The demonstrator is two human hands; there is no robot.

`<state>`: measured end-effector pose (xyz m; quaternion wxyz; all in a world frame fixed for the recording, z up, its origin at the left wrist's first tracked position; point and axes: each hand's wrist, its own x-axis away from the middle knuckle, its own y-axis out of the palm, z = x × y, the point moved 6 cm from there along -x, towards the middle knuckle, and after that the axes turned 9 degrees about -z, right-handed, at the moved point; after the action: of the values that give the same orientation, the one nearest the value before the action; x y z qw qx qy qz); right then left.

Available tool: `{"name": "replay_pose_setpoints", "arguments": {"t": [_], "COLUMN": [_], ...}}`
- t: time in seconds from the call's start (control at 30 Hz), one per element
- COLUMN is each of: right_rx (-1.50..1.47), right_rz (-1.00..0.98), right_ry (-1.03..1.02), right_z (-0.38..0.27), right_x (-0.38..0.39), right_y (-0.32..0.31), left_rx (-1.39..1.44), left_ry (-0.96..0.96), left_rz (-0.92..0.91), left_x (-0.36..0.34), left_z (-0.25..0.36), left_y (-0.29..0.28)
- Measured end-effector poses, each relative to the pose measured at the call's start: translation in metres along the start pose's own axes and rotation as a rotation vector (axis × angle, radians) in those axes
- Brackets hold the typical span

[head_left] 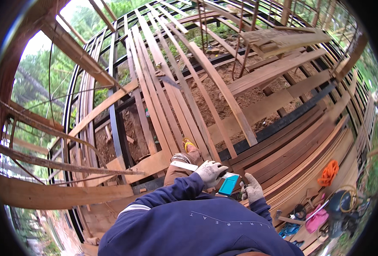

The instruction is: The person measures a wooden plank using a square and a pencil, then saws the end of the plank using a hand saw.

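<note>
My left hand (210,172), in a pale work glove, is closed over a carpenter's square in front of my body. The square's pale flat blade (183,165) sticks out to the left past the glove, over my bent leg. Its teal handle (228,186) shows between my two hands. Just to the right of the handle is my right hand (253,188), also gloved, with the fingers curled and the thumb raised. Something small and dark shows by its fingers, too small to name.
Long planks (163,98) lie across dark metal beams (278,117), with gaps down to soil. Stacked boards (291,149) lie to the right. A hammer (289,219), an orange cloth (328,173) and a pink bag (317,219) are at lower right. Timber posts and braces (78,53) stand left.
</note>
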<state>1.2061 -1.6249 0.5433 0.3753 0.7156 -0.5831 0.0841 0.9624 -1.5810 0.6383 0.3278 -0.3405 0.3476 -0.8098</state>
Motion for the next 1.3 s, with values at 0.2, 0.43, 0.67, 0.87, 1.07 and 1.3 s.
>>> {"name": "replay_pose_setpoints", "arguments": {"t": [0.2,0.43,0.67,0.87,1.07,1.3], "right_rx": [0.416,0.963,0.957,0.854,1.331,1.671], "right_rz": [-0.349,-0.914,-0.992,-0.321,0.17,0.104], "right_ry": [0.168,0.207,0.349,0.312,0.436,0.719], "right_z": [-0.056,-0.073,-0.127,-0.181,-0.219,-0.182], "right_x": [-0.067,-0.181,-0.246,-0.328,-0.37,-0.379], "right_y": [0.107,0.254,0.387,0.353,0.214,0.173], "left_rx": [0.155,0.272,0.139,0.3,0.086,-0.013], "left_ry": [-0.319,-0.504,-0.341,-0.404,0.069,0.285], "left_rz": [0.22,0.367,0.28,0.078,0.088,-0.1], "left_x": [0.064,0.066,0.069,0.107,0.139,0.108], "left_z": [-0.085,-0.171,-0.24,-0.26,-0.189,-0.196], "left_y": [-0.011,-0.047,-0.221,-0.383,-0.581,-0.668]}}
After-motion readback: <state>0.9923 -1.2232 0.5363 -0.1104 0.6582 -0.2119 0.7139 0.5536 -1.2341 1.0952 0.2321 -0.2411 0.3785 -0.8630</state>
